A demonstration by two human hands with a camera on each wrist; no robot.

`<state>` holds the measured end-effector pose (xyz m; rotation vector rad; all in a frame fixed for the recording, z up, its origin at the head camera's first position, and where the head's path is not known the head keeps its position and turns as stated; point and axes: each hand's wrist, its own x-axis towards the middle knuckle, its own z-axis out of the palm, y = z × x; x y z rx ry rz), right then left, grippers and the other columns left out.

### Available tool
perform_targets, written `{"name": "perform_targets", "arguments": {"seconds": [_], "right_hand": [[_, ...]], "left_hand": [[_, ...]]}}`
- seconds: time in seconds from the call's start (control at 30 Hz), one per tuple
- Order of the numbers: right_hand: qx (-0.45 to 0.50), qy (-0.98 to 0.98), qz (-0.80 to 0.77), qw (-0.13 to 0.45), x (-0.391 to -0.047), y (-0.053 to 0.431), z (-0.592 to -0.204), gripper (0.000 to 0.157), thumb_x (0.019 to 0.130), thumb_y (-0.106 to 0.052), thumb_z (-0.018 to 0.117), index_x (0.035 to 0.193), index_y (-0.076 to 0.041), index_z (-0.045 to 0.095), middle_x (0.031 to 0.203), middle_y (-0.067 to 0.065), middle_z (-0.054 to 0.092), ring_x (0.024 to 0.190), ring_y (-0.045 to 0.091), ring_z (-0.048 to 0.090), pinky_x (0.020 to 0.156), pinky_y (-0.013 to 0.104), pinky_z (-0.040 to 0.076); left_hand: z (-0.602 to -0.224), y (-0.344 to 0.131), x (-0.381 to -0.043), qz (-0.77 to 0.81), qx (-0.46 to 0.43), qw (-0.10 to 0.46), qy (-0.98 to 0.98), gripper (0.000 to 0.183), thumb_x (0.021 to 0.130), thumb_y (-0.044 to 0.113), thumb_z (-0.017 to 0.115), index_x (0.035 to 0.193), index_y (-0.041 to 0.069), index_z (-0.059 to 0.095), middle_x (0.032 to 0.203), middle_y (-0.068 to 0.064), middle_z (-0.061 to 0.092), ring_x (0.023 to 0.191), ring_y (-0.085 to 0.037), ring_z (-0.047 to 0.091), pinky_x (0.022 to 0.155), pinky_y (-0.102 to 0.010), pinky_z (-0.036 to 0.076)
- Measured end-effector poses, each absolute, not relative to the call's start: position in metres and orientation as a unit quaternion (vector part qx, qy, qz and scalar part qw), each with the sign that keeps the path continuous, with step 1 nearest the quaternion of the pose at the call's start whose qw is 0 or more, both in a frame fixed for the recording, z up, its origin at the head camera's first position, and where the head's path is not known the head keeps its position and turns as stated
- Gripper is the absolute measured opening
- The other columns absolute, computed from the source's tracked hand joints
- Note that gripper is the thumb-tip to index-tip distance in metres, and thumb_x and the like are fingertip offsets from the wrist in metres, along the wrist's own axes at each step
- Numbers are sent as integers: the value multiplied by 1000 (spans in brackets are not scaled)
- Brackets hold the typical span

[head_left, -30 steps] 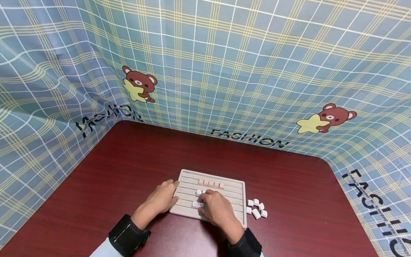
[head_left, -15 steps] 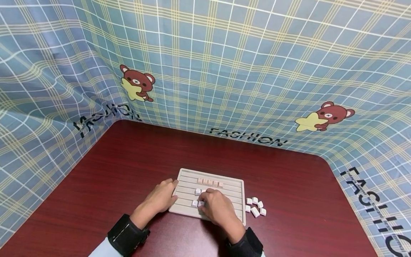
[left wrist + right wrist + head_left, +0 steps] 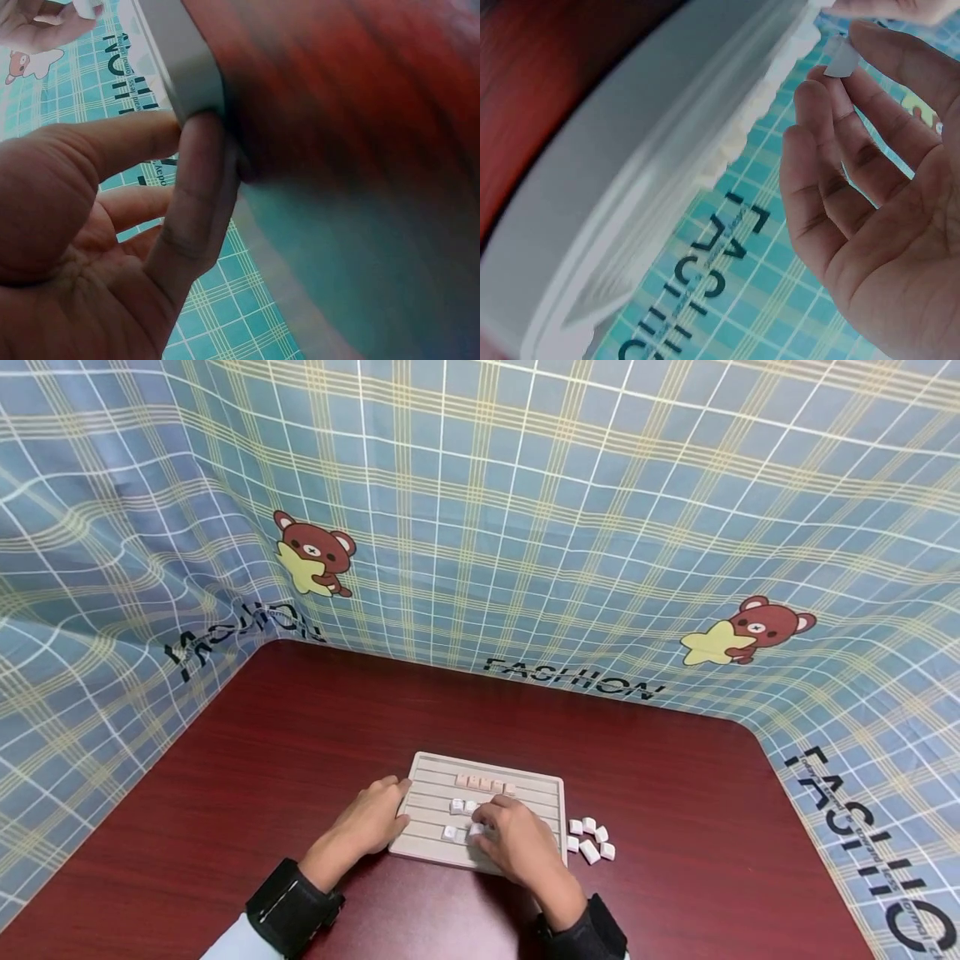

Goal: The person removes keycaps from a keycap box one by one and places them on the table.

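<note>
A beige ridged tray (image 3: 431,846) lies on the table. My left hand (image 3: 371,814) rests against its left edge, the thumb and fingertips spread along the rim. Over the tray's lower row my right hand (image 3: 517,839) pinches a white keycap (image 3: 843,58) between thumb and fingertips, seen close in the right wrist view. A single white keycap (image 3: 448,833) sits to the left in that row. The middle row bears more white keycaps (image 3: 457,807), partly hidden by the right hand. Pale pink keycaps (image 3: 485,783) form a line along the upper row.
Several loose white keycaps (image 3: 589,852) lie on the dark red table (image 3: 360,718) just right of the tray. A blue checked cloth (image 3: 480,543) with bear prints hangs around the back and sides.
The right hand has drawn its keycap rightward, widening the gap to the left one in the lower row. My left hand stays at the tray's edge. The head view has shifted slightly.
</note>
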<state>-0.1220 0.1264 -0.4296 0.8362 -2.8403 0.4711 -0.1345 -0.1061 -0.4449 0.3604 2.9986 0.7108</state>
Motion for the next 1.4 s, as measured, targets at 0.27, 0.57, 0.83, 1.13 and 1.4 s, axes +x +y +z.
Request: {"name": "perform_targets", "arguments": {"seconds": [0.27,0.57,0.83,1.13,1.4], "right_hand": [[253,-946,165,115,-117,162,-426,16,77,-19,81,89,-17,72,81,-6,63,72,9,63,57,23,48],[164,-966,168,105,-100,215,-435,18,74,-16,84,86,-21,71,83,-13,60,72,4,62,54,23,46],[154,-968,171,100,-93,240,-447,21,72,-14,84,82,-24,68,77,-16,53,65,-4,47,53,23,41],[197,-960,178,93,-94,253,-454,22,70,-11,83,85,-21,71,79,-14,60,64,-6,51,54,19,43],[165,-970,172,47,-96,251,-452,21,72,-13,82,85,-24,70,79,-15,58,65,-7,52,54,20,43]], "left_hand": [[-444,-107,-137,229,114,24,966,45,84,7,74,124,-8,60,120,-30,60,101,-44,65,84,-50,55],[-446,-108,-133,232,112,26,966,46,83,6,74,124,-9,60,123,-31,59,105,-45,63,87,-51,54],[-444,-109,-135,229,110,28,967,47,83,6,74,126,-9,59,123,-31,59,104,-44,64,86,-50,54],[-445,-108,-136,227,112,24,967,46,83,6,74,124,-8,61,115,-27,62,96,-41,66,80,-47,56],[-446,-108,-137,227,113,23,967,45,83,6,74,123,-8,61,116,-27,61,98,-41,66,81,-48,55]]}}
